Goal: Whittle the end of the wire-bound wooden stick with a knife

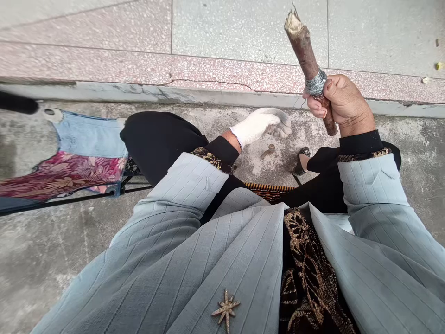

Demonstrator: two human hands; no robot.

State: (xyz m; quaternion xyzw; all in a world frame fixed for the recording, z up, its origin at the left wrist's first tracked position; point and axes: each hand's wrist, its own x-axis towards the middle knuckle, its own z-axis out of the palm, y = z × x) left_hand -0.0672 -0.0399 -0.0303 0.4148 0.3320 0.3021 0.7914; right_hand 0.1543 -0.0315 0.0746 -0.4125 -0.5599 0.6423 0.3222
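My right hand (342,99), bare, is wrapped round the lower part of a short wooden stick (306,51). The stick leans up and to the left, with a pale, splintered upper end. Several turns of thin silvery wire (315,84) are coiled about it, just above my grip, with my thumb against the coil. To the left and lower is my left hand (260,126), in a white glove with greyish fingers. Its fingers are curled inward, apart from the stick; whatever they hold, if anything, is hidden. Fine wire strands show near the coil and at the stick's top.
A small brown curled piece (267,151) lies on the concrete ground (86,232) below my hands. Ahead runs a raised ledge of pink and grey terrazzo (225,69), with small scraps at far right. A folding chair with patterned cloth (79,171) stands at left, beside my knee.
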